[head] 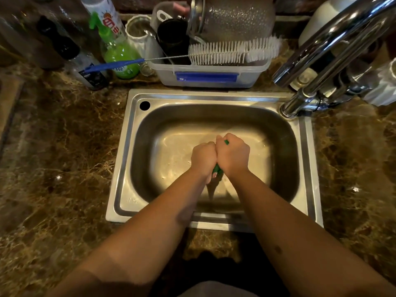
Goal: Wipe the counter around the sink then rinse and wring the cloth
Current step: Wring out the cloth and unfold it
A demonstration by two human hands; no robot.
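Green cloth (217,169) squeezed between touching fists, left hand (203,157), right hand (233,154), over sink (214,97)

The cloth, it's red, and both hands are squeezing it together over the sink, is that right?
Not quite: the cloth is green, not red. The head view shows green fabric poking out between the left hand and the right hand, which do squeeze it together over the sink.
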